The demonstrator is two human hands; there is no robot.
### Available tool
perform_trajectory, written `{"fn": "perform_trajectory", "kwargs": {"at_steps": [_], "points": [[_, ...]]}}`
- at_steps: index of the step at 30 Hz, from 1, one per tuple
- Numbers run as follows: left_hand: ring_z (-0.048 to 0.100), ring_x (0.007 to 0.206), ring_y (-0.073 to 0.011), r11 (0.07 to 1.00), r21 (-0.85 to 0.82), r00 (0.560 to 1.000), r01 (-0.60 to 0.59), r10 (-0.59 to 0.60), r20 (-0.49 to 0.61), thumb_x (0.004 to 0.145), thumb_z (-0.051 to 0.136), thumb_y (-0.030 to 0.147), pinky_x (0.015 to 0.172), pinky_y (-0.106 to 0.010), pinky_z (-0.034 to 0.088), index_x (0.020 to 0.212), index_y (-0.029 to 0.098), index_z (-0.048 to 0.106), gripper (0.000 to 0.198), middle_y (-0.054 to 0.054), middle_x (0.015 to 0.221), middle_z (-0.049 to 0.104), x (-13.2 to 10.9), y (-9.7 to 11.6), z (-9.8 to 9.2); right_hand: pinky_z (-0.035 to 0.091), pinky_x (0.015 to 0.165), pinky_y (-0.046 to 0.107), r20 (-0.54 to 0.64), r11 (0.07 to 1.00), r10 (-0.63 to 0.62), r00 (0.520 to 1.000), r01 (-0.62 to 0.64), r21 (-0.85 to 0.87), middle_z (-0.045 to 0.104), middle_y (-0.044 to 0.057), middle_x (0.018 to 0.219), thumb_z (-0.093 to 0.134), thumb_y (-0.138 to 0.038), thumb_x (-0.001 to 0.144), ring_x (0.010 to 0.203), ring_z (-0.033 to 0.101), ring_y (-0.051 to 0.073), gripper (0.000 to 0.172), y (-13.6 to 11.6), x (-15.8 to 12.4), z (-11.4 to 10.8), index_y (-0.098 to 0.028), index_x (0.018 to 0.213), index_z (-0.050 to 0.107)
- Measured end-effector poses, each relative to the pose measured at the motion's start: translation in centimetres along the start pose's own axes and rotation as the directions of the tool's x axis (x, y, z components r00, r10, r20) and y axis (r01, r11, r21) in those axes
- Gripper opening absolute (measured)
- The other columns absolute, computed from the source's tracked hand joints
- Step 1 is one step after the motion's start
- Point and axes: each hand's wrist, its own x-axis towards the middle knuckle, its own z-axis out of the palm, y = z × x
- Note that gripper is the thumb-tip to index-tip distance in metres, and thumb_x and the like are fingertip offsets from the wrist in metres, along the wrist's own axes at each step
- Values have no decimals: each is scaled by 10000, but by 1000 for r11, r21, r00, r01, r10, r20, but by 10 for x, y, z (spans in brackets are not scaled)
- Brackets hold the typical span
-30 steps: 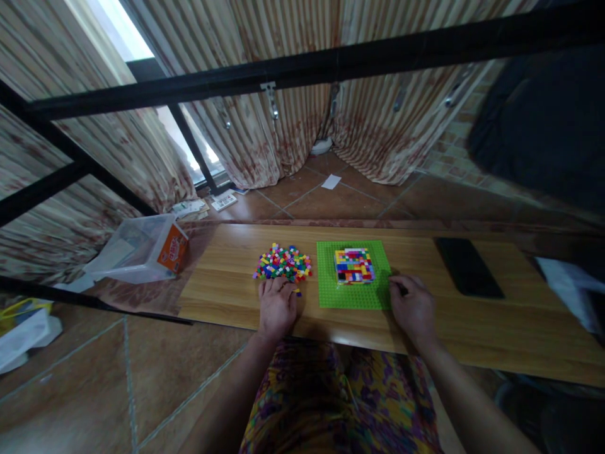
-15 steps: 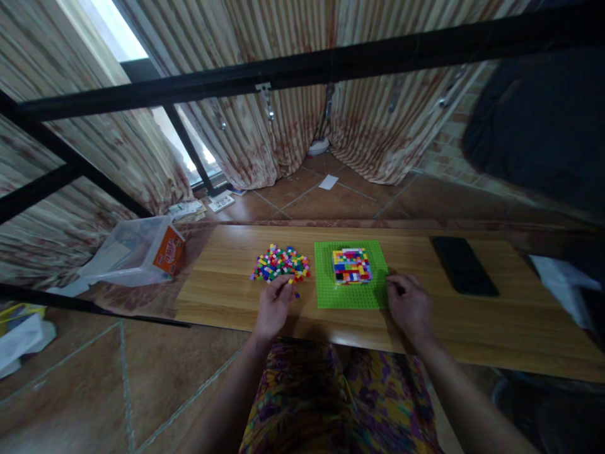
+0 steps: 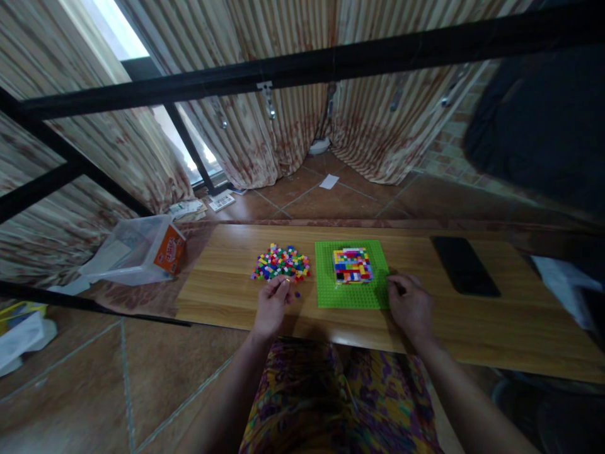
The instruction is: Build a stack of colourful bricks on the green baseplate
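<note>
Left hand (image 3: 271, 304) has lifted, fingertips bunched at the heap of small coloured plastic bricks (image 3: 282, 263) left of the green square baseplate (image 3: 350, 292); hold unclear. Right hand (image 3: 410, 306) rests half-curled, empty, on its right edge; black phone (image 3: 466, 274) beyond.

This looks like a lived-in room of a home. Terracotta floor tiles (image 3: 331, 202) run up to long striped curtains (image 3: 283, 126), which hang to the floor beside a bright window (image 3: 118, 31). A low wood-grain bench (image 3: 472, 315) carries a heap of small toy bricks (image 3: 281, 263), a green baseplate (image 3: 331, 293) and a dark phone (image 3: 466, 266). On the floor lie a clear plastic storage box (image 3: 137, 252), scattered papers (image 3: 189, 208) and a white plastic bag (image 3: 23, 334). Black metal bars (image 3: 331, 63) cross overhead.
</note>
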Motion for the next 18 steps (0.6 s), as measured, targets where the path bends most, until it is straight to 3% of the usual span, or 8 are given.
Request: {"fn": "perform_trajectory", "kwargs": {"at_steps": [6, 9, 11, 13, 15, 18], "points": [[422, 503, -74, 992, 121, 998, -37, 43, -48, 745, 616, 403, 513, -205, 383, 818, 143, 655, 273, 51, 547, 469, 6, -7, -4, 490, 767, 351, 5, 1000, -7, 1000, 7, 12, 680, 92, 889, 470, -325, 860, 826, 630, 225, 244, -1, 0, -1, -194, 841, 676], [452, 499, -90, 945, 324, 997, -33, 52, -51, 800, 544, 375, 514, -214, 394, 892, 148, 680, 280, 33, 585, 529, 9, -11, -9, 489, 775, 356, 7, 1000, -2, 1000, 2, 8, 680, 90, 891, 469, -328, 859, 826, 628, 224, 245, 0, 0, -1, -199, 842, 675], [505, 532, -111, 834, 548, 995, -69, 99, -25, 836, 507, 328, 544, -223, 401, 927, 164, 702, 271, 7, 630, 600, 9, -11, -11, 488, 775, 356, 7, 1000, -1, 1000, 0, 7, 677, 91, 887, 469, -332, 859, 822, 628, 223, 247, 0, 0, 0, -197, 841, 675], [579, 619, -142, 662, 740, 987, -119, 157, 19, 864, 478, 275, 603, -239, 412, 950, 185, 718, 270, -30, 718, 676, 8, -9, -11, 489, 771, 353, 9, 1000, -1, 1000, 1, 9, 673, 92, 883, 471, -335, 859, 816, 628, 221, 249, 1, 0, 0, -192, 843, 675], [630, 712, -170, 510, 848, 981, -145, 187, 55, 882, 460, 244, 649, -252, 415, 973, 205, 722, 280, -61, 809, 719, 6, -6, -9, 489, 765, 349, 11, 1000, 2, 1000, -2, 9, 671, 91, 885, 475, -336, 859, 808, 627, 219, 250, 1, 0, 0, -188, 847, 676], [656, 759, -192, 373, 914, 978, -158, 189, 91, 895, 462, 243, 665, -262, 411, 970, 222, 725, 274, -77, 838, 735, 5, -4, -6, 490, 766, 347, 11, 1000, 4, 1000, -4, 10, 669, 91, 882, 477, -339, 860, 814, 627, 219, 252, 1, 0, 0, -186, 848, 676]]}}
